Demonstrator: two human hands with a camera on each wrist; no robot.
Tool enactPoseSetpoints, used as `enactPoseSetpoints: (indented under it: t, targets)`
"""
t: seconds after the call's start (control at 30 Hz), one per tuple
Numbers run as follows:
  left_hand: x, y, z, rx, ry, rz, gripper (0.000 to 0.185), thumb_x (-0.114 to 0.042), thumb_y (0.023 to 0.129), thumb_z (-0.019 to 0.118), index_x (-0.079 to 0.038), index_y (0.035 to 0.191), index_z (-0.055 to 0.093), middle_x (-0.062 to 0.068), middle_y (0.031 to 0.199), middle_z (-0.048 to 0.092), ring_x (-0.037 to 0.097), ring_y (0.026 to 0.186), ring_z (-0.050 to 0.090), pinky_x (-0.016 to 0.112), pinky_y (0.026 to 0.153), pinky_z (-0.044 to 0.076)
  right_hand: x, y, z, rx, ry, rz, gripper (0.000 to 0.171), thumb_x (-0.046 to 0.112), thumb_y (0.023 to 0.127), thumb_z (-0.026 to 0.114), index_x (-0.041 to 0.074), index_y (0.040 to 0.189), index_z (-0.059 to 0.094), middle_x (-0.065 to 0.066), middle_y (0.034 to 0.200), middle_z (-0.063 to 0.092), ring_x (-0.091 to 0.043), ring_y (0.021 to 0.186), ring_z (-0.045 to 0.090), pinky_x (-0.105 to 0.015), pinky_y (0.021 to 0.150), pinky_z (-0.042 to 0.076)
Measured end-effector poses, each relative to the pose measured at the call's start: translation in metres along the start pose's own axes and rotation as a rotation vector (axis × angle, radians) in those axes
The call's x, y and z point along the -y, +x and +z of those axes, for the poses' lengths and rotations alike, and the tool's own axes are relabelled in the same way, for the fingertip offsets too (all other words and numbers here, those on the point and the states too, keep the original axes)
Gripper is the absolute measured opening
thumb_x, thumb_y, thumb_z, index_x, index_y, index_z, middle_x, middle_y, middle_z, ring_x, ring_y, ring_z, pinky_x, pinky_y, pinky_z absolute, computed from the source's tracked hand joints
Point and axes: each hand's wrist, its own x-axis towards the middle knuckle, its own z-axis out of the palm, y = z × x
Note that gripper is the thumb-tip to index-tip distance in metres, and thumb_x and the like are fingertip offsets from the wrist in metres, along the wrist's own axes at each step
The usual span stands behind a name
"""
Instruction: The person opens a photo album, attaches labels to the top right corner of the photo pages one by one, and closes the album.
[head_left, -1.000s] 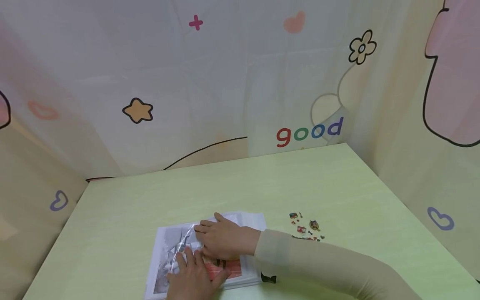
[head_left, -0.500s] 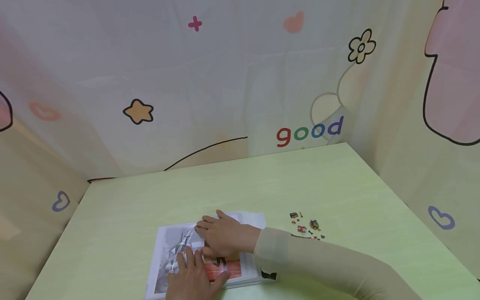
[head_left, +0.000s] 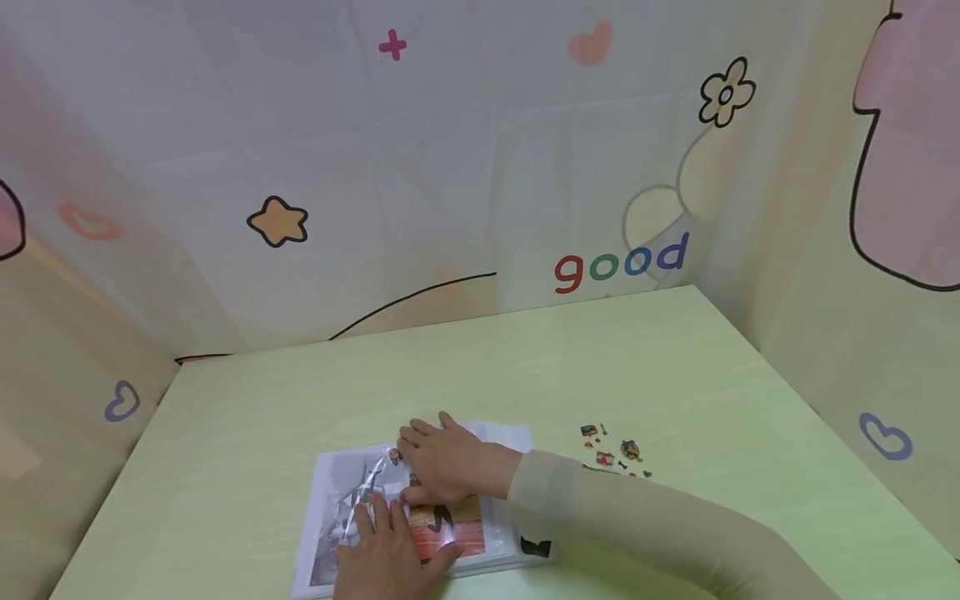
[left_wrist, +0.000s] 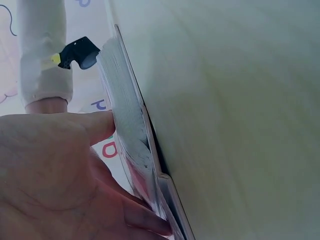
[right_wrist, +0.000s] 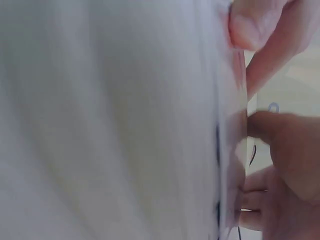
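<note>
Two hands: both lie on an open book (head_left: 480, 533) at the near edge of the desk (head_left: 525, 367).
Left hand (head_left: 390, 554): fingers straight, pressing flat on the page beside a clear crinkled film (head_left: 363, 492).
Right hand (head_left: 446, 471): fingers spread and relaxed, resting on the page just above the left one, gripping nothing.
Stickers (head_left: 611, 454): small, scattered on the desk just right of the book.
</note>
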Motion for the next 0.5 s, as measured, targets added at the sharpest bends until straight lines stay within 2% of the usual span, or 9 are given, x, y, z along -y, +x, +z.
enactPoseSetpoints:
  t: [0.23, 0.5]
  targets:
    - [-0.0001, -0.0026, 0.0005, -0.035, 0.019, 0.006, 0.11, -0.08, 0.083, 0.06, 0.014, 0.141, 0.051, 0.036, 0.149, 0.044, 0.056, 0.138, 0.039, 0.077, 0.087, 0.046, 0.0069, -0.0075, 0.0008, 0.0, -0.071, -0.064, 0.063, 0.052, 0.108, 0.042, 0.016, 0.159, 0.041, 0.004, 0.163, 0.038, -0.014, 0.152, 0.031, -0.05, 0.121, 0.029]
    - [-0.0025, -0.0021, -0.001, -0.032, 0.023, 0.0, 0.114, -0.082, 0.081, 0.061, 0.014, 0.141, 0.05, 0.036, 0.148, 0.045, 0.056, 0.137, 0.039, 0.077, 0.087, 0.046, -0.003, 0.0015, -0.0003, 0.006, -0.047, -0.011, 0.068, 0.064, 0.103, 0.045, 0.021, 0.156, 0.048, 0.007, 0.161, 0.042, -0.015, 0.15, 0.035, -0.052, 0.119, 0.031]
